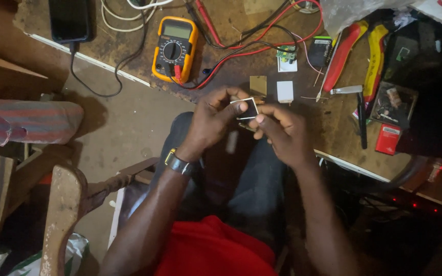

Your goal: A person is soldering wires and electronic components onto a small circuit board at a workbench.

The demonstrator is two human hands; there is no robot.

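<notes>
Yellow multimeter (174, 48), red-handled pliers (345, 53), black phone (69, 20) on workbench (231, 76)

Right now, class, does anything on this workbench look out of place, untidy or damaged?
Nothing looks broken or spilled. The untidy part is the wiring: red and black leads loop loosely across the worn wooden bench beside the yellow meter. Both hands, left hand and right hand, hold a small square part over the lap.
</notes>
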